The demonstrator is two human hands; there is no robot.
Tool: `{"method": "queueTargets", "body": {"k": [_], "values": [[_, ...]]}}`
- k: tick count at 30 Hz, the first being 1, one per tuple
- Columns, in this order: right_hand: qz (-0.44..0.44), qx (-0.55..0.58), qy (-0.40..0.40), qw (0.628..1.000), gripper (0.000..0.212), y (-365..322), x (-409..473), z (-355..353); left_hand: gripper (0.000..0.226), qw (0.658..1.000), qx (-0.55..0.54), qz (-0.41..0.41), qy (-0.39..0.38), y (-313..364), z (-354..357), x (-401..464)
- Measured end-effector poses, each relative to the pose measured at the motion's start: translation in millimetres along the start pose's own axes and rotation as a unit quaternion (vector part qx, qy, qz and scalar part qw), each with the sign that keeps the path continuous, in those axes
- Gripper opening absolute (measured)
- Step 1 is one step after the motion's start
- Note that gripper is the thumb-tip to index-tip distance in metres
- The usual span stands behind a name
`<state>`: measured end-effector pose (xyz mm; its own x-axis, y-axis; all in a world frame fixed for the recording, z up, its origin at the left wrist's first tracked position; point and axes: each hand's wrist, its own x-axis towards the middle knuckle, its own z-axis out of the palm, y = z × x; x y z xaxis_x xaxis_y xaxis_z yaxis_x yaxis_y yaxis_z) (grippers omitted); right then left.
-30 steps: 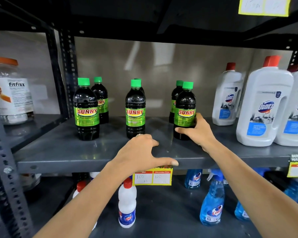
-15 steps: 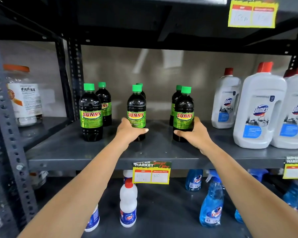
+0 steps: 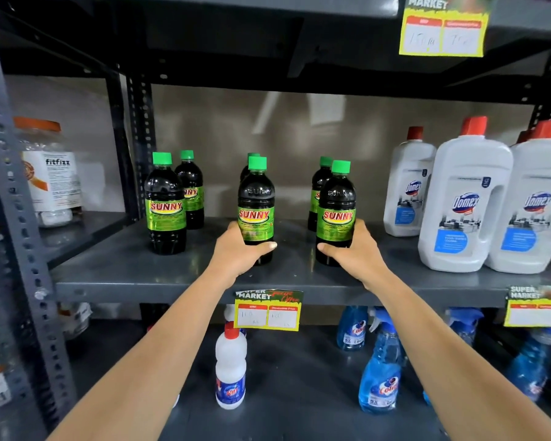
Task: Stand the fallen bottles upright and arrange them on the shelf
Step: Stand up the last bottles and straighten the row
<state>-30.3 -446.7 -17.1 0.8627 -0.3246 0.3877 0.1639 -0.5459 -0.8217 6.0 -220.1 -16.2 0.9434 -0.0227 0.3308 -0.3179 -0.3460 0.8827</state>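
Several dark Sunny bottles with green caps stand upright in pairs on the grey metal shelf [image 3: 134, 275]. My left hand [image 3: 237, 249] is wrapped around the lower part of the middle front bottle [image 3: 255, 206]. My right hand [image 3: 355, 249] grips the base of the right front bottle [image 3: 337, 208]. Another front bottle [image 3: 165, 203] stands untouched at the left, with a second one [image 3: 190, 189] behind it. Behind the two held bottles, rear bottles are partly hidden; the right rear bottle [image 3: 319, 189] shows beside the held one.
Large white Domex bottles [image 3: 465, 198] with red caps fill the shelf's right side. A fitfizz jar [image 3: 50, 173] sits on the neighbouring shelf at left. Below are blue spray bottles [image 3: 380, 367] and a white bottle [image 3: 230, 367]. Yellow price tags [image 3: 268, 310] hang on the shelf edge.
My left hand rose from the shelf's front edge and closed around the middle front bottle. My right hand stays on the right front bottle. The view has drawn closer.
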Motion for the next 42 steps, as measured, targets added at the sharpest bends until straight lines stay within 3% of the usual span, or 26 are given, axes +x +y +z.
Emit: {"method": "queueTargets", "body": {"k": [13,17,20,23,26,29,32,35,37,39,40,42], "values": [[-0.001,0.006,0.018,1.000,0.072,2,-1,-1,0.068,0.999,0.021,-0.013,0.020,6,-1,-14],[-0.002,0.072,0.087,0.994,0.091,-4,-7,-3,0.094,0.996,0.075,-0.017,0.036,0,-14,-22],[-0.081,0.092,0.219,0.968,0.067,-18,-30,3,0.080,0.980,0.180,0.048,0.065,-17,-42,-34],[-0.219,0.083,0.277,0.932,0.029,-45,-57,30,0.059,0.937,0.299,0.112,0.140,-50,-85,-46],[-0.319,0.086,0.247,0.911,0.010,-79,-74,70,0.069,0.906,0.363,0.126,0.177,-80,-130,-49],[-0.372,0.067,0.141,0.915,0.008,-111,-84,117,0.098,0.895,0.427,0.081,0.104,-85,-160,-45],[-0.298,0.037,0.023,0.953,0.017,-131,-81,170,0.124,0.878,0.478,0.023,0.000,-74,-176,-40],[-0.095,0.060,-0.043,0.993,0.047,-144,-61,211,0.126,0.874,0.478,0.006,-0.090,-67,-191,-34],[0.026,0.121,-0.108,0.986,0.078,-147,-43,223,0.131,0.868,0.481,0.018,-0.121,-66,-193,-34],[0.073,0.144,-0.137,0.977,0.099,-152,-28,232,0.133,0.860,0.492,0.039,-0.131,-66,-196,-35],[0.074,0.145,-0.147,0.976,0.099,-153,-24,234,0.132,0.858,0.494,0.044,-0.134,-66,-196,-36],[0.065,0.142,-0.165,0.974,0.076,-152,-20,239,0.129,0.858,0.493,0.052,-0.134,-65,-198,-38]]}}
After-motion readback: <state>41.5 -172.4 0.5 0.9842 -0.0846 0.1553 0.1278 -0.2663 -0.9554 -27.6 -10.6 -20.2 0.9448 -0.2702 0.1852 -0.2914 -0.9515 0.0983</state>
